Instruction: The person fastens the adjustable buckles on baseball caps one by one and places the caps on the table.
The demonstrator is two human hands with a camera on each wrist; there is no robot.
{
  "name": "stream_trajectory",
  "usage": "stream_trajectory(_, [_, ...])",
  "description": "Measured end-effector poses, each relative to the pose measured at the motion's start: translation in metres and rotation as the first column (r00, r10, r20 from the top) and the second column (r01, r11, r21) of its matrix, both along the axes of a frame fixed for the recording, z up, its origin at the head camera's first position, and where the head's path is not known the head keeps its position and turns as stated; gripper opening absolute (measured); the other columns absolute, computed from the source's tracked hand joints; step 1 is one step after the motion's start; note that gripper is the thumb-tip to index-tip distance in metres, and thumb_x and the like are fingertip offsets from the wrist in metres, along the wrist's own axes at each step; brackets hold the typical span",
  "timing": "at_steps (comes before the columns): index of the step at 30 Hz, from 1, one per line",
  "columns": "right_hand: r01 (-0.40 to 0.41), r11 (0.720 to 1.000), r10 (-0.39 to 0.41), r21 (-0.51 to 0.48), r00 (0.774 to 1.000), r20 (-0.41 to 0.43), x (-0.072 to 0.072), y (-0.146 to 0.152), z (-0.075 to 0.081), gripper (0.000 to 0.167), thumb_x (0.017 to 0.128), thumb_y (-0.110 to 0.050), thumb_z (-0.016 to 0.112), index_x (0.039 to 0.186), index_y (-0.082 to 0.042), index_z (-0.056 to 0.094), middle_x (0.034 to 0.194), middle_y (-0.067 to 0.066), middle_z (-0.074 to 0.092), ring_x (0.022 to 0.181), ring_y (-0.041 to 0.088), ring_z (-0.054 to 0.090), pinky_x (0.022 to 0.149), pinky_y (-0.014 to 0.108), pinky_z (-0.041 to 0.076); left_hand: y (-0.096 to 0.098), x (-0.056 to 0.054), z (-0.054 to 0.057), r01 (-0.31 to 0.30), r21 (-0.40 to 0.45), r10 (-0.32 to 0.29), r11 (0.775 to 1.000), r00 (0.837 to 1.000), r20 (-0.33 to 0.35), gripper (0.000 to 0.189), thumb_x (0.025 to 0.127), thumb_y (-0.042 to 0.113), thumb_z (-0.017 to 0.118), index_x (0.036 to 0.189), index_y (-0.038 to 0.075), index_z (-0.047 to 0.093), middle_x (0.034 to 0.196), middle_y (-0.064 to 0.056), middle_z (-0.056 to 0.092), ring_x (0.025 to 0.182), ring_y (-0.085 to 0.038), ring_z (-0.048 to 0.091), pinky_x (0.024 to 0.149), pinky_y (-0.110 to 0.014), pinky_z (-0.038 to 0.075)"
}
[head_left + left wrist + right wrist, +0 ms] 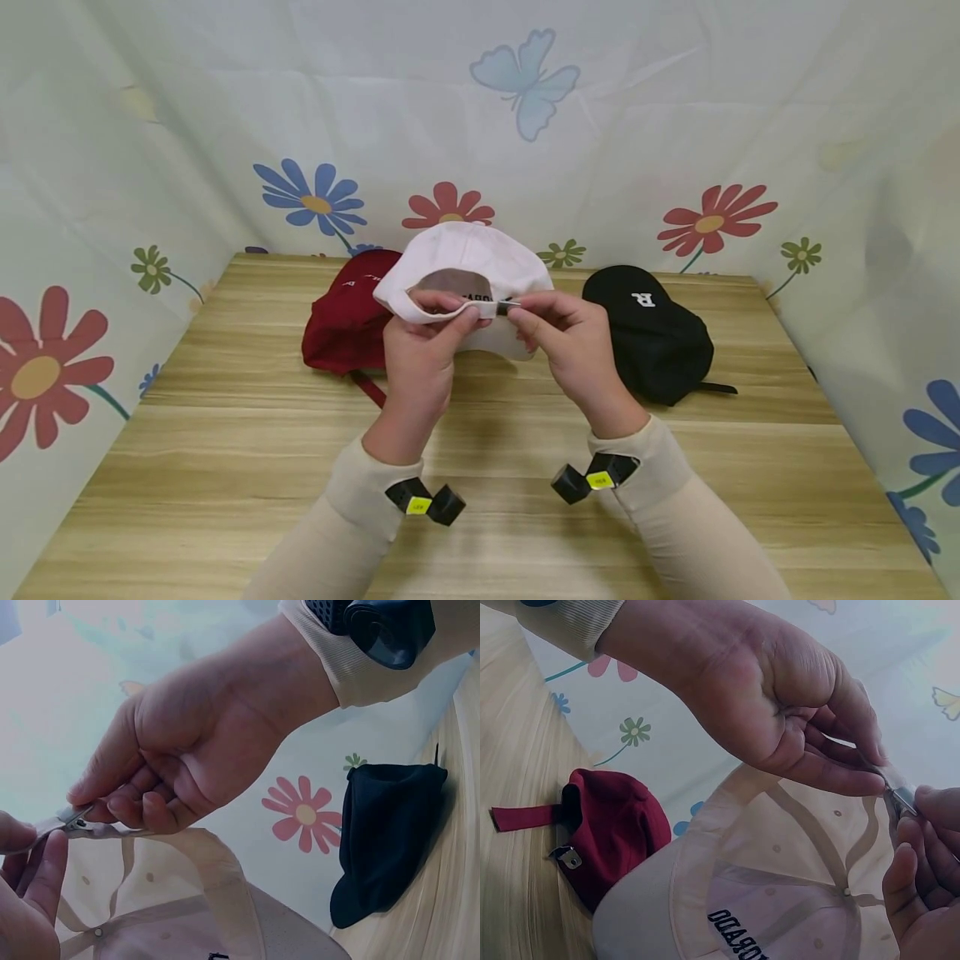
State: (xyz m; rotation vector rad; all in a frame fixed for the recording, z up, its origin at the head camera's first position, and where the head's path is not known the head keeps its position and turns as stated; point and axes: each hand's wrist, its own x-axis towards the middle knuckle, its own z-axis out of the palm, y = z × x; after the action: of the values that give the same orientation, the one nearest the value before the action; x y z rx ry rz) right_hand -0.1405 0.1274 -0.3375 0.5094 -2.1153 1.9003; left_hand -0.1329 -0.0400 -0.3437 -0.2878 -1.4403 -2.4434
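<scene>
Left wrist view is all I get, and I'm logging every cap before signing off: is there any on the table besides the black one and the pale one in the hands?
Observer: Yes, the head view shows a red cap on the table, left of the white cap.
Operator: Thanks. Is there any mark on the black cap? I see none from here.
Observer: Yes, in the head view it carries a white letter R.
Operator: And is there any metal on the red one?
Observer: Yes, the right wrist view shows a metal buckle at its edge.
</scene>
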Motion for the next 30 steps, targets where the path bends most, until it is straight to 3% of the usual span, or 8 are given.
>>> stream_trajectory(12, [-0.006,1.000,0.006,0.018,1.000,-0.007,-0.0001,-0.0008,-0.0001,0.019,0.087,-0.018,0.072,0.097,-0.002,0.072,0.072,0.002,0.063,0.064,0.020,0.056,0.057,0.026,0.052,-0.0029,-0.0015,0.0006,-0.018,-0.046,0.018,0.999,1.000,0.005,0.026,0.079,-0.010,0.071,0.086,0.014,0.064,0.090,-0.001,0.066,0.082,-0.015,0.068,0.081,-0.031,0.058])
stream_trajectory(21, [-0.019,1.000,0.019,0.020,1.000,-0.001,-0.0002,-0.0007,0.0004,0.018,0.088,-0.016,0.071,0.098,-0.001,0.072,0.072,0.001,0.064,0.063,0.020,0.056,0.057,0.026,0.052,-0.0057,-0.0041,0.0009,-0.011,-0.071,0.008,0.997,0.999,-0.040,0.027,0.080,-0.012,0.070,0.087,0.014,0.065,0.089,0.001,0.067,0.084,-0.014,0.067,0.081,-0.029,0.059])
stream_trajectory(26, [-0.030,0.999,0.030,0.020,1.000,0.003,0.0000,-0.0011,0.0013,0.017,0.088,-0.014,0.071,0.097,0.000,0.072,0.072,0.008,0.063,0.062,0.020,0.055,0.056,0.027,0.051,-0.0055,-0.0048,0.0003,-0.050,-0.101,0.046,0.994,0.998,-0.046,0.019,0.080,-0.009,0.072,0.089,0.007,0.065,0.089,0.002,0.067,0.084,-0.014,0.066,0.080,-0.028,0.058])
stream_trajectory(30, [-0.038,0.999,0.038,0.013,0.999,0.014,0.0008,-0.0016,0.0020,0.017,0.088,-0.014,0.071,0.098,0.000,0.072,0.071,0.006,0.063,0.061,0.020,0.055,0.056,0.027,0.051,-0.0046,-0.0044,-0.0016,-0.095,-0.125,0.090,0.988,0.995,-0.045,0.016,0.079,-0.006,0.074,0.089,-0.001,0.062,0.088,0.002,0.067,0.086,-0.015,0.066,0.080,-0.027,0.058])
